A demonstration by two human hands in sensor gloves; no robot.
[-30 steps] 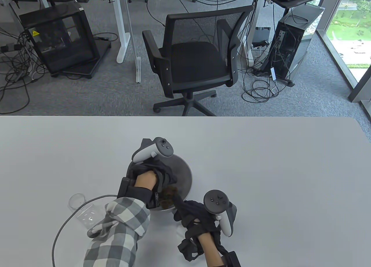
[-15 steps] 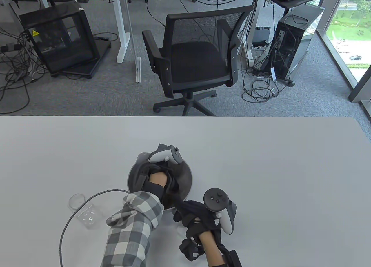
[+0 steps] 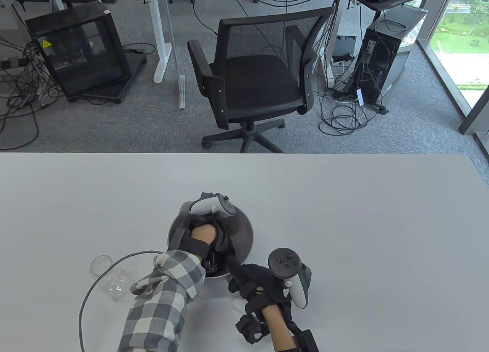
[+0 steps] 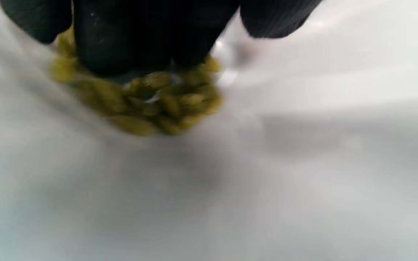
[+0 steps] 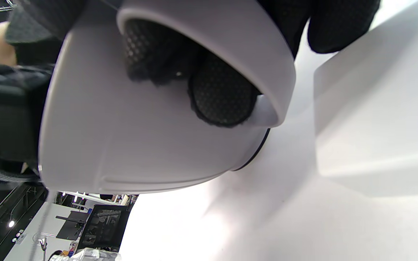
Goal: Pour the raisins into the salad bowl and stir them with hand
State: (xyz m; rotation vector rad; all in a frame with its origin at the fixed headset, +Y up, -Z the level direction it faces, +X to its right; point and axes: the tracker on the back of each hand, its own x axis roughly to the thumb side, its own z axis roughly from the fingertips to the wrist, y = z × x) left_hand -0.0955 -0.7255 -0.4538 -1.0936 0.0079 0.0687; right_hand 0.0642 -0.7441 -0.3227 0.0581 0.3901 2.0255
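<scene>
The grey salad bowl (image 3: 242, 233) stands on the white table near its front middle. My left hand (image 3: 216, 257) reaches down inside it, a white tracker on its back. In the left wrist view its gloved fingertips (image 4: 140, 43) press on a heap of yellow-green raisins (image 4: 158, 105) on the bowl's inner wall (image 4: 303, 163). In the table view the raisins are hidden under that hand. My right hand (image 3: 233, 266) grips the bowl's near right rim. From the right wrist, its thumb (image 5: 223, 98) sits inside the bowl (image 5: 122, 137) and the fingers wrap the outside.
An empty clear plastic cup (image 3: 114, 283) lies on its side left of the bowl, beside my checked sleeve (image 3: 164, 306). A grey cable (image 3: 86, 294) loops past it to my left wrist. A black office chair (image 3: 252, 80) stands beyond the table's far edge.
My left hand has swept from the bowl's far left toward its near side, now covering the raisins that showed at the near wall. The right hand and the bowl have stayed put.
</scene>
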